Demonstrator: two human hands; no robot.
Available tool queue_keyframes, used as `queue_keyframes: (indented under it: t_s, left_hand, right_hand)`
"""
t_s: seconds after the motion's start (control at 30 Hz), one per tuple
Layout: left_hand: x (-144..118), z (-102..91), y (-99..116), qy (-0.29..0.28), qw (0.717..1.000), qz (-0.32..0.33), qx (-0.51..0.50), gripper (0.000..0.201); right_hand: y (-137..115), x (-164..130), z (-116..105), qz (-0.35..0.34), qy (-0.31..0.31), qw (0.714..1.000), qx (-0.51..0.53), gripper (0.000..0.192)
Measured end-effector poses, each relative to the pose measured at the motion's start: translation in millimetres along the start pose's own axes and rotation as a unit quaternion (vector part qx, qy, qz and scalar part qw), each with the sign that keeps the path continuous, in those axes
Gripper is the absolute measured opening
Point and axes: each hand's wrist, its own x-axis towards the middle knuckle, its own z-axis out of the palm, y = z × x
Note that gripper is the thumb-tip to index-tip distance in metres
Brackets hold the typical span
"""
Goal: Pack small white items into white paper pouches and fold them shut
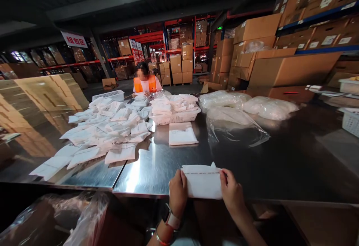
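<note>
A wide, shiny steel tabletop (280, 167). On its left lies a loose heap of flat white packets (106, 130). Beside the heap stands a white plastic mesh basket (175, 117) piled with packets. One flat white packet (182, 134) lies alone before it. Clear plastic bags (235, 126) lie right of the basket.

We count two hands (177, 193) on one white packet (203, 181), one flat stack (182, 133), one filled basket (175, 117), three clear bags (234, 128), one co-worker (145, 82), and loose packets (106, 130) too many to number.
</note>
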Motion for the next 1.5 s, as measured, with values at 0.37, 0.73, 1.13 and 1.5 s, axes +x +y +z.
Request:
queue_keyframes:
  t_s: [0.37,0.73,1.13,1.5]
  left_hand:
    - [11,-3.4,10,-0.040,0.995,-0.029,0.086,0.034]
    - [12,-1.1,10,-0.033,0.999,-0.014,0.030,0.037]
    - [26,-4.0,17,-0.108,0.982,-0.032,0.148,0.037]
    - [13,-21.7,42,-0.037,0.962,0.020,0.270,0.040]
  right_hand:
    - [-9,6,-9,0.022,-0.016,0.999,0.028,0.049]
    - [-7,8,-10,0.035,-0.028,0.998,0.047,0.040]
    - [-2,25,-5,0.061,-0.101,0.993,0.028,0.028]
    - [-3,19,-9,0.043,-0.083,0.994,0.057,0.039]
